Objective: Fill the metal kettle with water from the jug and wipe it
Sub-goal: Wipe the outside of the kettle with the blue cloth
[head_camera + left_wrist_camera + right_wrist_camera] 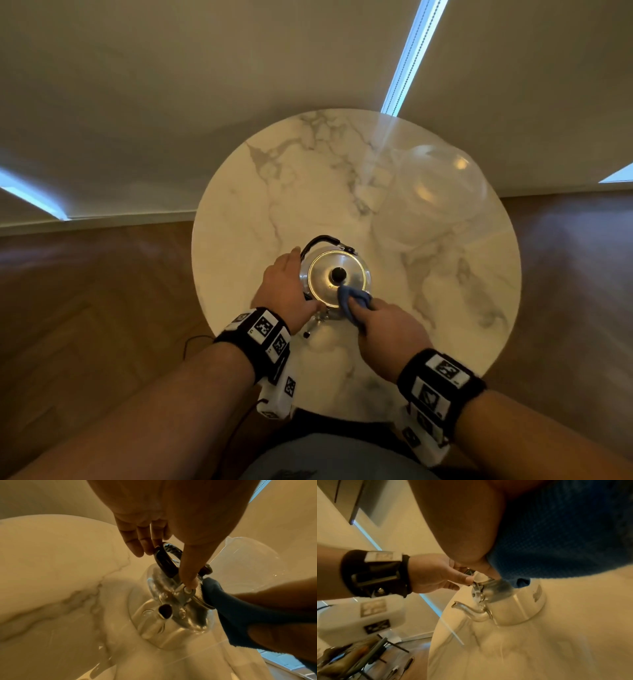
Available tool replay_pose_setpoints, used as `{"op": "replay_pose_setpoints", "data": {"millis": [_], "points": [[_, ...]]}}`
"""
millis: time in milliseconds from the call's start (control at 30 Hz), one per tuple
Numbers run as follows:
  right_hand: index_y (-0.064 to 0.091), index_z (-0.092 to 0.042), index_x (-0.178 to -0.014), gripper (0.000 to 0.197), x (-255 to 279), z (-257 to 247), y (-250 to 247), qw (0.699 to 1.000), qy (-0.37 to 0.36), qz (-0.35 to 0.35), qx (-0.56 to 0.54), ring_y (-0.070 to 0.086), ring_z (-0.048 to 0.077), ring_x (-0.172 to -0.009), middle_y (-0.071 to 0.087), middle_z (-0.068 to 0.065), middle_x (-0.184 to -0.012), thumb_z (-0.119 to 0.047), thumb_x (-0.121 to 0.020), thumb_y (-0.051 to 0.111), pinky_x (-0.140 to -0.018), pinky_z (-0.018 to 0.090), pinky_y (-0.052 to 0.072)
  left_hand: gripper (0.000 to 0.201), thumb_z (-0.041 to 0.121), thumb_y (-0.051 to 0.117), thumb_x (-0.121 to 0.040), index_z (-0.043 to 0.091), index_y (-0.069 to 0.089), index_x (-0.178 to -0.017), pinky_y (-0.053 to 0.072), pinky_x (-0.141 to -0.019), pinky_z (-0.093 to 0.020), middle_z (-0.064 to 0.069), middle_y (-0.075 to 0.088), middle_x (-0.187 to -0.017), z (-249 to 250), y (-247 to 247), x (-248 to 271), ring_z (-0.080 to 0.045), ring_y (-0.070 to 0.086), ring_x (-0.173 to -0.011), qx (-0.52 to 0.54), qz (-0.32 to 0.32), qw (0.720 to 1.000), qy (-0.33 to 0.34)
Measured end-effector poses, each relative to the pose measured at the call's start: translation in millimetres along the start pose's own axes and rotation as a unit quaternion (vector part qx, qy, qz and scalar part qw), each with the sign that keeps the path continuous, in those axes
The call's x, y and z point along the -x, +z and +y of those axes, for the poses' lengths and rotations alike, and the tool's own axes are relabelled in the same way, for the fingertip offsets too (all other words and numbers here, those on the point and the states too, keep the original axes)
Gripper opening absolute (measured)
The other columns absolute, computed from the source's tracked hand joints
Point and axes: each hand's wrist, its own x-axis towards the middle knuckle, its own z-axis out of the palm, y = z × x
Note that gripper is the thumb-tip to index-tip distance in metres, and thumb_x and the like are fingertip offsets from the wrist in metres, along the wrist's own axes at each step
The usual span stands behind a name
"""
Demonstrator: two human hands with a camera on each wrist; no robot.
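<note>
The metal kettle (356, 274) stands on the round marble table (239, 212), lid on, black handle (164, 561) folded to its far side, spout (154, 623) pointing toward me. My left hand (291, 274) rests against the kettle's left side with straight fingers (135, 545) beside the handle and the thumb (188, 574) on the hinge bracket. My right hand (363, 308) grips a bunched blue cloth (352, 296) and presses it on the near edge of the lid. The clear glass jug (435, 192) stands at the table's back right.
The table's near edge (342, 416) is close to my body. Wooden floor (85, 308) surrounds the table and a pale wall runs behind it. In the right wrist view, cables and a black stand (373, 654) lie on the floor at lower left.
</note>
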Motion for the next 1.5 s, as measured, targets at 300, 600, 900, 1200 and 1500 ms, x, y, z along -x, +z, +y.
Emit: {"op": "replay_pose_setpoints", "data": {"millis": [300,600,900,1200,1500], "points": [[0.044,-0.034,-0.146,0.053,-29,8,-18,0.998,0.059,0.000,-0.012,0.061,0.031,-0.106,0.058,0.009,-0.123,-0.021,-0.094,0.045,-0.081,0.033,0.046,0.102,0.040,0.089,-0.064,0.023,0.033,-0.147,0.048,-0.096,-0.041,-0.004,0.045,-0.137,5,-2,-1,-0.031,0.051,-0.123,0.011,-0.006,1.000,-0.008],[0.049,-0.042,-0.142,0.044,-56,14,-30,0.999,0.010,0.040,-0.031,0.062,0.031,-0.103,0.047,0.005,-0.133,-0.034,-0.099,0.050,-0.087,0.033,0.051,0.103,0.034,0.087,-0.065,0.032,0.026,-0.148,0.054,-0.095,-0.050,-0.006,0.043,-0.135,12,-1,2,-0.033,0.055,-0.120,0.054,-0.006,0.998,-0.037],[0.037,-0.042,-0.148,0.057,-40,12,-46,0.998,-0.008,-0.037,0.056,0.059,0.026,-0.096,0.052,0.004,-0.117,-0.021,-0.096,0.046,-0.077,0.033,0.051,0.098,0.028,0.088,-0.062,0.042,0.025,-0.137,0.055,-0.095,-0.052,-0.005,0.049,-0.125,16,-6,1,-0.033,0.059,-0.114,0.081,-0.023,0.994,-0.075],[0.042,-0.047,-0.142,0.051,-82,-14,-72,0.981,-0.094,-0.072,0.153,0.060,0.028,-0.104,0.049,0.002,-0.123,-0.027,-0.097,0.056,-0.076,0.034,0.050,0.101,0.030,0.086,-0.066,0.039,0.025,-0.146,0.053,-0.097,-0.050,-0.007,0.051,-0.129,19,-7,5,-0.033,0.057,-0.118,0.083,-0.019,0.993,-0.085],[0.042,-0.039,-0.140,0.052,-83,-29,-85,0.979,-0.071,-0.100,0.164,0.060,0.030,-0.110,0.049,0.004,-0.129,-0.017,-0.095,0.056,-0.089,0.046,0.055,0.106,0.033,0.086,-0.064,0.039,0.022,-0.148,0.053,-0.095,-0.051,-0.004,0.052,-0.133,20,-7,9,-0.030,0.054,-0.121,0.061,-0.009,0.995,-0.080]]}}
